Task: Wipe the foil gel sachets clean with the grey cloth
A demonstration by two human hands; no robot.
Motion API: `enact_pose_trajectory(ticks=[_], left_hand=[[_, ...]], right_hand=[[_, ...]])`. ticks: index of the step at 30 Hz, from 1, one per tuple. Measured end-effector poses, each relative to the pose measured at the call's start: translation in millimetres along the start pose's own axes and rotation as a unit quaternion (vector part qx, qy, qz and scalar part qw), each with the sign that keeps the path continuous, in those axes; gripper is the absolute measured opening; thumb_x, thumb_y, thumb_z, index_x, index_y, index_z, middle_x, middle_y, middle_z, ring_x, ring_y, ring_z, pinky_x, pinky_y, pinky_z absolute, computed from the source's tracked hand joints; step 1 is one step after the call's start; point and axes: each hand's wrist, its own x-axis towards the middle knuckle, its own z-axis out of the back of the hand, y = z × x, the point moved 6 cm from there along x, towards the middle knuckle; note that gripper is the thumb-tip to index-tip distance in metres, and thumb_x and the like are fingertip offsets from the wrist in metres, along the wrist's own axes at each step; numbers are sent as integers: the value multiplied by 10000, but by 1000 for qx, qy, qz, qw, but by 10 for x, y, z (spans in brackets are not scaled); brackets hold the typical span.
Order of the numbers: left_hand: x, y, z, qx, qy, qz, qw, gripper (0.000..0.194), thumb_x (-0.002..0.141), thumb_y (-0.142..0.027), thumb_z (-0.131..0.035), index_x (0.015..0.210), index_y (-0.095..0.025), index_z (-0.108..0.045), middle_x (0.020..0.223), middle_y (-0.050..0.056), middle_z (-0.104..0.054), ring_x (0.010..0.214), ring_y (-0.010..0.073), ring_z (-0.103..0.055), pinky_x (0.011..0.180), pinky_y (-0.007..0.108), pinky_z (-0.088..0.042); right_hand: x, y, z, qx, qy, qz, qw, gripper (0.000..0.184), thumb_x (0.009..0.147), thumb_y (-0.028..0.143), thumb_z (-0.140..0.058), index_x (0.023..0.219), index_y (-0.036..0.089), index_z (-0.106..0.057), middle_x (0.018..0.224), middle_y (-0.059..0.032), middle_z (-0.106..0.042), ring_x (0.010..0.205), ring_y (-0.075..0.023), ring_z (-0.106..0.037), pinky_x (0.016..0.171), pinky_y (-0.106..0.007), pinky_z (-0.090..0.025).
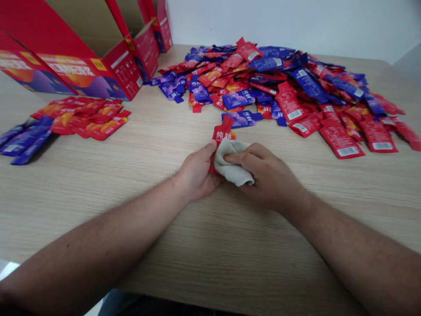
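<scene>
Looking from the head view, a person's left hand (197, 173) sits near the middle of the frame, above a light wood table (362, 193). Its fingers (205, 153) curl closed around the bottom of a red packet (222, 134), and the top of the packet sticks up with white writing on it. The right hand (268, 177) is close by. Its fingers (238, 159) are bent and pinch a soft, pale cloth (235, 164) against the packet.

The packet looks thin, light and bendy, and it may feel slippery. The top end looks like the easy place to hold it.

Up and to the right is a big messy pile of red and purple packets (263, 79). At the left are a small heap of red packets (85, 118) and a few purple packets (26, 140). Open red cardboard boxes (82, 77) stand in the upper left.
</scene>
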Motion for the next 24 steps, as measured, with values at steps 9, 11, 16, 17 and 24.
enact_pose_trajectory(ticks=[9,11,16,17,24], left_hand=[[-19,7,-23,18,28,8,999,502,1108,-435,-346,1143,-120,-735,954,113,-792,919,239,-747,865,352,-579],[-21,-7,-31,20,40,-1,999,495,1116,-411,-328,1183,-118,-722,1015,117,-797,932,227,-744,863,342,-576],[-16,12,-45,12,58,6,998,539,1113,-475,-324,1258,-134,-716,1092,130,-802,1074,270,-749,950,381,-575],[-16,18,-50,9,60,7,998,550,1111,-493,-323,1267,-142,-717,1100,129,-804,1107,279,-745,972,391,-572],[-52,39,-89,28,79,2,996,564,1117,-505,-320,1245,-126,-718,1123,145,-805,1180,281,-728,1017,394,-553]], right_hand=[[2,82,-37,0,27,45,999,398,926,291,-658,1313,217,-709,1060,-102,-665,944,-260,-659,820,-400,-573],[10,7,24,-19,-17,8,1000,400,930,290,-650,1313,190,-709,1070,-126,-665,958,-276,-659,827,-422,-572],[8,30,-11,-8,14,33,999,412,916,289,-660,1322,227,-692,1082,-107,-675,978,-277,-661,843,-421,-580],[7,42,-16,-5,19,39,999,412,920,289,-660,1327,238,-688,1084,-102,-676,979,-275,-660,844,-419,-581],[18,37,65,-11,-30,20,999,399,925,284,-661,1319,229,-696,1111,-122,-682,992,-288,-664,843,-433,-585]])
